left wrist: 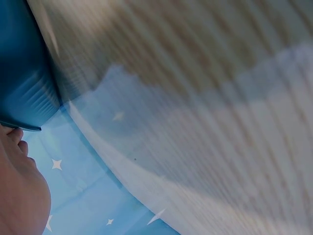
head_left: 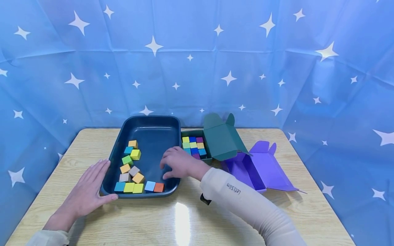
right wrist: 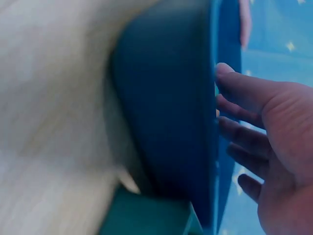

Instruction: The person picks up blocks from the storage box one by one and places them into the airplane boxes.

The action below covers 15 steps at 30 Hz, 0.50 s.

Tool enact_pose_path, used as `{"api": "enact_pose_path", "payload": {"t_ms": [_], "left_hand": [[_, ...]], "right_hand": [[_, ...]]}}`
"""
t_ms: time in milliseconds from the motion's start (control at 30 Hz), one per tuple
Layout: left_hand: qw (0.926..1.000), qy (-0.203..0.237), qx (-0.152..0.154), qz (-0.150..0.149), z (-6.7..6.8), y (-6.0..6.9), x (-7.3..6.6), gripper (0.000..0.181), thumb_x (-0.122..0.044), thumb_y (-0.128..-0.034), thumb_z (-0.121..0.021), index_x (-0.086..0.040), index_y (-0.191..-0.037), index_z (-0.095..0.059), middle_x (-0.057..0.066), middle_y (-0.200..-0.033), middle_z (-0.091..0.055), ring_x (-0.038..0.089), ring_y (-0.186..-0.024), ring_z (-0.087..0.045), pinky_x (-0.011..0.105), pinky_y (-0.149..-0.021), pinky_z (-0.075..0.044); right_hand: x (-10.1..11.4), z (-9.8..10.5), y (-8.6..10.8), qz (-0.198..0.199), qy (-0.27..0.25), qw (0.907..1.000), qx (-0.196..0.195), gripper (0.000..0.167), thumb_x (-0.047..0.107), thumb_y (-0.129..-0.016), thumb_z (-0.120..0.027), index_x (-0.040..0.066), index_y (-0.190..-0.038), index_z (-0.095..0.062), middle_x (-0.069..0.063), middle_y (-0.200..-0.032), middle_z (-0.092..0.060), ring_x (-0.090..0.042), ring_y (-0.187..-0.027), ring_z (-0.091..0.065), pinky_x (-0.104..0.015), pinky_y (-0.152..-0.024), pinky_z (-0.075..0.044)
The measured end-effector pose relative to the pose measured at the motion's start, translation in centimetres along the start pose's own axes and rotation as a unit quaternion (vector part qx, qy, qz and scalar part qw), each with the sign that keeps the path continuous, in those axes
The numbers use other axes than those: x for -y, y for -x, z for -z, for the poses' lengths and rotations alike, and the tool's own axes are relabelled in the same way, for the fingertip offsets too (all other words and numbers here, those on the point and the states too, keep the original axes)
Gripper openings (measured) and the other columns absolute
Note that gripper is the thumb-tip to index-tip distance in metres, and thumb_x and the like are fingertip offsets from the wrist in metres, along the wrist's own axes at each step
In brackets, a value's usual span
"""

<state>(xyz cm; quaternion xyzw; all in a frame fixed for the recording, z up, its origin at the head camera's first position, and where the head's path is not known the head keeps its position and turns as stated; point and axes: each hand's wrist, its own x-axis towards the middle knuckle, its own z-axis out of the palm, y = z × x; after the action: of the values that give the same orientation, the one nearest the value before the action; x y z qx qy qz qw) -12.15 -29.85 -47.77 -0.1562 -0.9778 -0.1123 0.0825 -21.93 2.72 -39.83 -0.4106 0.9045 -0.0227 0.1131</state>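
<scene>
A dark blue tray holds several small coloured cubes, mostly along its left side and near edge. My left hand rests against the tray's left rim, fingers straight and thumb spread towards the near corner. Over the tray's right side hovers my right hand, its fingers loosely bent with nothing between them, as the right wrist view also shows. Nearest to it in the tray are a red-orange cube and a light blue cube. Farther left lie a yellow cube and a green cube.
Touching the tray's right side, an open green box contains several cubes in rows, its lid folded out rightward. An open purple box sits nearer on the right, partly under that lid. A starry blue cloth surrounds the wooden table.
</scene>
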Motion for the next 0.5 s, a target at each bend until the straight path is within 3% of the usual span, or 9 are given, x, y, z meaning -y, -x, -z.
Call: {"api": "enact_pose_path", "payload": {"t_ms": [200, 500], "left_hand": [[1.0, 0.002, -0.001, 0.001, 0.1, 0.0, -0.1, 0.112, -0.064, -0.0791, -0.065, -0.01, -0.158, -0.007, 0.018, -0.161, -0.02, 0.032, -0.151, -0.012, 0.017, -0.115, 0.022], [1.0, 0.004, 0.003, 0.004, 0.1, 0.0, -0.1, 0.112, -0.065, -0.0792, -0.065, -0.01, -0.158, -0.007, 0.018, -0.162, -0.02, 0.032, -0.151, -0.011, 0.016, -0.115, 0.023]], "right_hand": [[1.5, -1.2, -0.3, 0.025, 0.011, 0.9993, 0.025, 0.035, 0.054, -0.085, -0.066, 0.029, -0.109, -0.073, 0.011, -0.119, -0.068, -0.013, -0.128, -0.049, -0.038, -0.117, -0.031], [2.0, -2.4, -0.9, 0.045, 0.024, 0.9975, 0.048, 0.033, 0.054, -0.087, -0.066, 0.031, -0.11, -0.072, 0.014, -0.117, -0.068, -0.013, -0.129, -0.047, -0.037, -0.115, -0.032]]}}
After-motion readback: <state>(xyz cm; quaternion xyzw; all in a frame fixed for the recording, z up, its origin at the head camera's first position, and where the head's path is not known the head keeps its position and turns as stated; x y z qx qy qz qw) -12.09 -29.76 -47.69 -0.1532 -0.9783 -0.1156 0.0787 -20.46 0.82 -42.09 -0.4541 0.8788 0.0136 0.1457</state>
